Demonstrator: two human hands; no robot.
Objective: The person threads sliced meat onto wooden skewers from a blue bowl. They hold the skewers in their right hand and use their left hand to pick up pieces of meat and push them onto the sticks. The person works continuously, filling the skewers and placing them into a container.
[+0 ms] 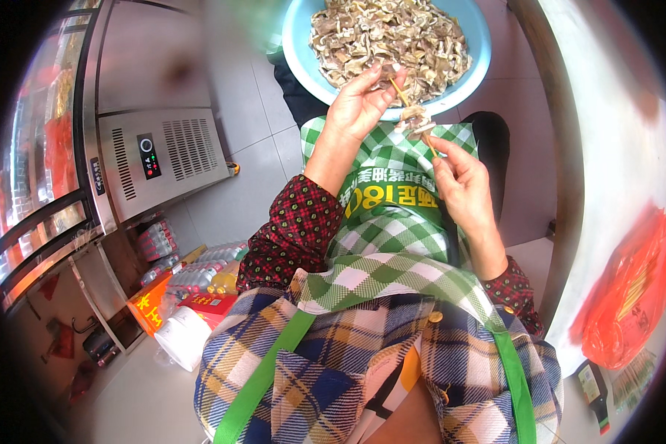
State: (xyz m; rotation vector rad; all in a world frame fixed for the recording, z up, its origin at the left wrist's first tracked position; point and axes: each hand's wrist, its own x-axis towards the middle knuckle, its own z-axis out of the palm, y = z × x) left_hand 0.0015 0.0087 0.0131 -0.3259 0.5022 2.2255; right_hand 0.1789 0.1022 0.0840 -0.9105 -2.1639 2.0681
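Note:
My right hand (464, 180) pinches the lower end of a thin wooden skewer (430, 147) between thumb and fingers. Brownish-grey mushroom pieces (414, 119) are threaded on its middle. At the skewer's upper part, my left hand (362, 104) holds another mushroom piece (387, 71) in its fingertips; whether the tip has gone through that piece is hard to tell. Just beyond both hands, a light blue plastic basin (482, 53) holds a heap of torn mushroom pieces (388, 39). A green-and-white checked apron (377, 236) covers my lap below the skewer.
A steel appliance (191, 158) with vents stands at left. Packs of bottles (191, 277), an orange box (150, 302) and a white tub (183, 338) sit on the floor at lower left. At right, a red plastic bag (624, 311) with thin sticks lies on a white surface (594, 139).

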